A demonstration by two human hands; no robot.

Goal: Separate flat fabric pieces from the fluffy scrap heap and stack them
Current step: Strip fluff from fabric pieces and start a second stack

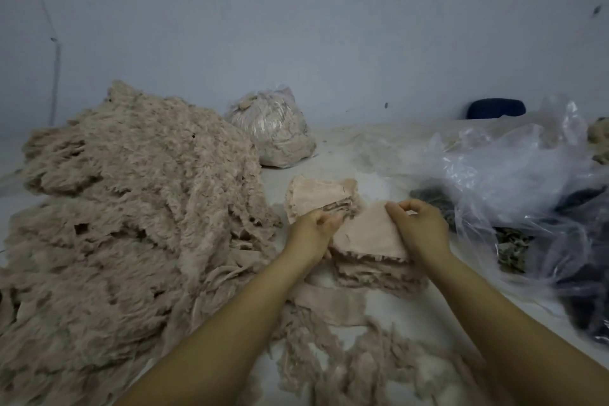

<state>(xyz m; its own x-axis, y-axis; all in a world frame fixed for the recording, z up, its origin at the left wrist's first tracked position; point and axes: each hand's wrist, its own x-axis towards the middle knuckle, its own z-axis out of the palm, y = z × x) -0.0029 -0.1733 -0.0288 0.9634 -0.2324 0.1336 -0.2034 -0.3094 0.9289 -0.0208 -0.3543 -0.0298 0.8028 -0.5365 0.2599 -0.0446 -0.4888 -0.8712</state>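
A big heap of beige fluffy scraps fills the left of the floor. In the middle lies a stack of flat pinkish fabric pieces, and a second smaller stack sits just behind it. My left hand pinches the left edge of the top flat piece. My right hand pinches that same piece at its upper right corner, fingers curled over it. Both hands hold the piece on top of the near stack.
Loose fluffy strips trail on the floor near me. A tied clear bag of scraps stands behind the heap. Crumpled clear plastic over dark fabric fills the right. A dark blue object sits by the wall.
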